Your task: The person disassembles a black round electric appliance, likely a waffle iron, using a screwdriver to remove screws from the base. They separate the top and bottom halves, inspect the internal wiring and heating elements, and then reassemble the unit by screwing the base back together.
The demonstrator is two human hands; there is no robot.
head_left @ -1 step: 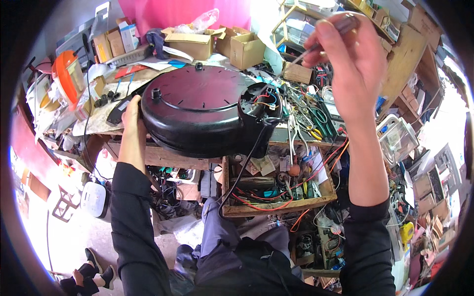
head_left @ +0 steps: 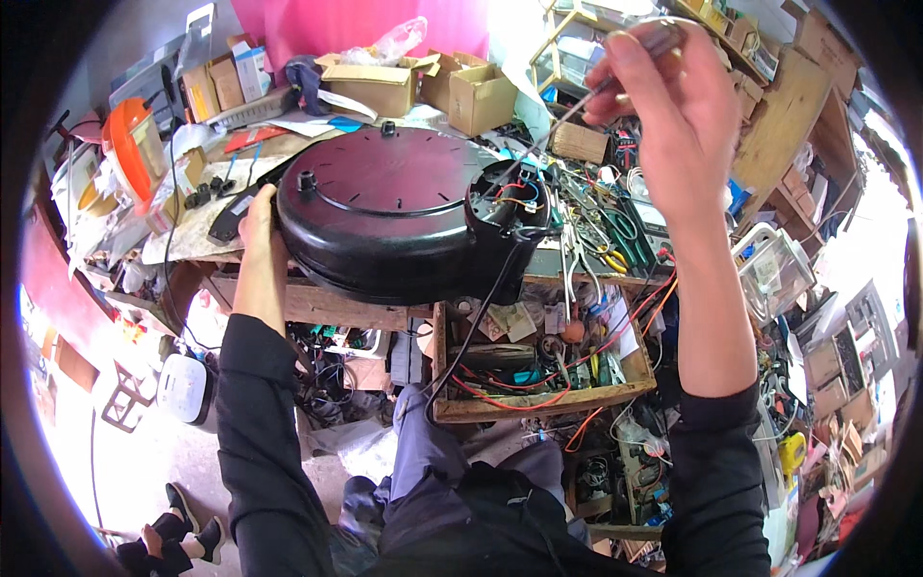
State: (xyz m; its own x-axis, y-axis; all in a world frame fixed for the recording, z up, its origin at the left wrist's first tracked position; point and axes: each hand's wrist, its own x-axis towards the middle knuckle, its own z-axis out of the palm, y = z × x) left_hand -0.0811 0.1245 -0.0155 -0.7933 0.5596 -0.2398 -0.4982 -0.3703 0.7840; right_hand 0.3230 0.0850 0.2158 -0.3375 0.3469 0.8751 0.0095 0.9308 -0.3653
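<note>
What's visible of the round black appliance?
The round, glossy black, plastic-looking appliance sits slotted face up at the wooden workbench, with two stubby black knobs. Its open compartment exposes coloured wires; a black cord hangs down. The left hand grips its left edge; a slim metal-shafted tool reaches into the compartment.

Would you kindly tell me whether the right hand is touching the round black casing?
Apart: the head view shows the right hand raised clear of the round black casing, with a thin tool extending toward it across the visible gap.
</note>
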